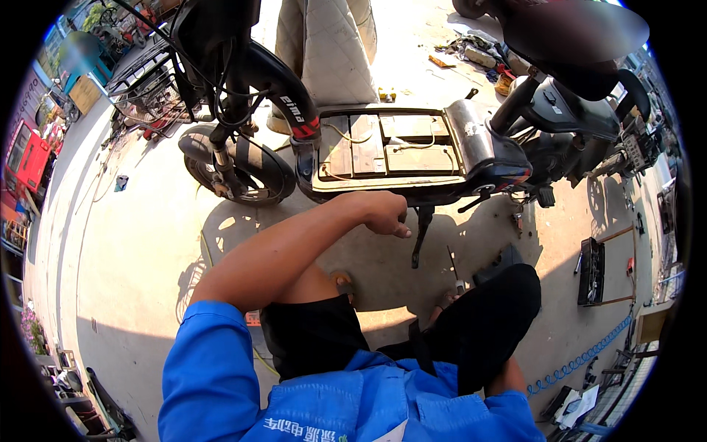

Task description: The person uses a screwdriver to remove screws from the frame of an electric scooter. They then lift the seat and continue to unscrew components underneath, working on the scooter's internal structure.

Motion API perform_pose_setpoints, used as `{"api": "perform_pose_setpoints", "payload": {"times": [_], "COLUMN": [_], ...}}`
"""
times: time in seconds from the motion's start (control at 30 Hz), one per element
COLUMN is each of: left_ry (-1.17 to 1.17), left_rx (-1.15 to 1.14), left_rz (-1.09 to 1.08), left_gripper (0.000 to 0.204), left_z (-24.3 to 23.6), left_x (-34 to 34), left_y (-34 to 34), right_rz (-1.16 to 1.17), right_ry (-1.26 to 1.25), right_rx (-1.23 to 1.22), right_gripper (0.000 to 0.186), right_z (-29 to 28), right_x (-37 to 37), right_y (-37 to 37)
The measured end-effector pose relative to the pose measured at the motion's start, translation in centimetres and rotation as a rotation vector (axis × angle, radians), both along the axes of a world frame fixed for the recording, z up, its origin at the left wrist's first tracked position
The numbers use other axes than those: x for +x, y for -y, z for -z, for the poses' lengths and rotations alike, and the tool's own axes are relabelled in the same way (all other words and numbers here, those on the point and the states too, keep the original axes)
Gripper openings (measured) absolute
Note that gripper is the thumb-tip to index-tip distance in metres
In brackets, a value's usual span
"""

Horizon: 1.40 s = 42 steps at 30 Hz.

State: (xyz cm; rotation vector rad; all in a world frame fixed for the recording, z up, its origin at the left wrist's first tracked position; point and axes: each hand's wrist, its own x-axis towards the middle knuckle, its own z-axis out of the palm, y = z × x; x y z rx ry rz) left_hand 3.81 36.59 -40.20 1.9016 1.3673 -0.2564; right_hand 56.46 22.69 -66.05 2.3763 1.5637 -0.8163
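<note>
My left hand (pixel 387 214) hangs in front of the near edge of an electric scooter's open footboard compartment. Its fingers are curled inward, one fingertip pointing down, and nothing shows in them. Inside the compartment lie several brown battery blocks (pixel 336 151) with a pale wire (pixel 412 145) running across them. A dark kickstand (pixel 421 236) juts down just right of the hand. Only part of my right forearm (pixel 508 379) shows, beyond my bent right knee; the right hand is out of sight.
The scooter's front wheel (pixel 250 173) stands to the left, its dark seat (pixel 574 37) at the upper right. Near my foot is a thin-shafted tool (pixel 456 276). On the right floor lie a black tool case (pixel 591 271) and a blue coiled hose (pixel 582 361).
</note>
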Motion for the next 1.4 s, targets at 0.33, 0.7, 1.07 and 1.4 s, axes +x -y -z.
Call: {"api": "perform_pose_setpoints", "payload": {"times": [0.33,0.7,1.07,1.4], "left_ry": [-0.029,-0.006,0.051,0.271], "left_rx": [-0.041,-0.176,0.022,0.422], "left_rz": [-0.021,-0.004,0.015,-0.548], "left_gripper": [0.05,0.049,0.049,0.031], "left_z": [0.7,0.9,0.8,-1.5], "left_x": [-0.7,0.6,0.4,-3.6], "left_y": [0.3,-0.5,-1.4,-0.6], "right_rz": [0.285,0.569,-0.178,-0.532], "right_ry": [-0.161,-0.419,-0.857,-1.296], "right_rx": [0.184,0.59,1.263,1.09], "right_gripper": [0.031,0.033,0.035,0.027], "right_z": [-1.5,0.5,-21.8,-34.8], "right_x": [2.5,-3.8,-14.4,-32.0], "right_y": [1.6,-0.6,-17.0,-22.7]}}
